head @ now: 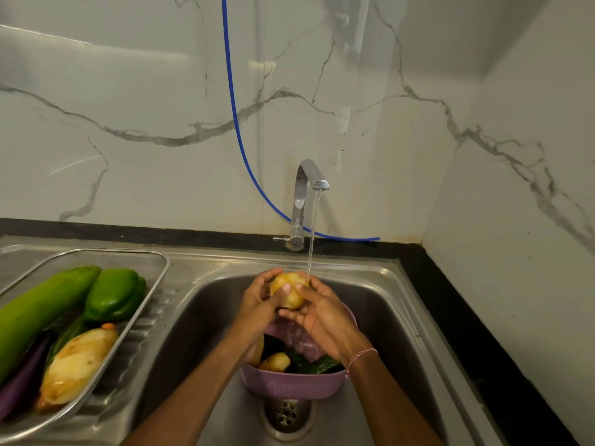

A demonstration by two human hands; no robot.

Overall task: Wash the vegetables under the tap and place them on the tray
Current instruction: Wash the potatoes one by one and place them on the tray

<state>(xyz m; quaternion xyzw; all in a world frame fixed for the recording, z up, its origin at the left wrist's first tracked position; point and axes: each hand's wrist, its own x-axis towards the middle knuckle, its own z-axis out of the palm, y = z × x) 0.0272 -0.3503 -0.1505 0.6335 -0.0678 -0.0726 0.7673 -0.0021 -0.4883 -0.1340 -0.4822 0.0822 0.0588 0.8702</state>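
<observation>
Over the steel sink (389,317), 2 hands hold 1 yellow potato (291,292) under the running tap (304,201). The thin stream of water (313,230) comes down at the potato's upper right edge. The left hand (257,302) grips the potato from its left side, thumb lying across the front. The right hand (317,312) curls round the right side and underneath, its thumb also on the front - so both hands are closed on it. A red-and-white thread bracelet (360,357) circles the right wrist. Directly below the hands a purple bowl (289,386) sits in the basin, just behind the drain (286,413). It holds a second potato (276,361) and something dark green (322,365) that is too hidden to identify. On the drainboard to the left lies the mesh tray (161,263), well apart from the hands, carrying 4 vegetables - a long green vegetable (42,307), a green bell pepper (116,294), a purple aubergine (22,376) and a pale yellow vegetable (77,365). A blue hose (237,123) hangs down the marble wall and passes behind the tap.
</observation>
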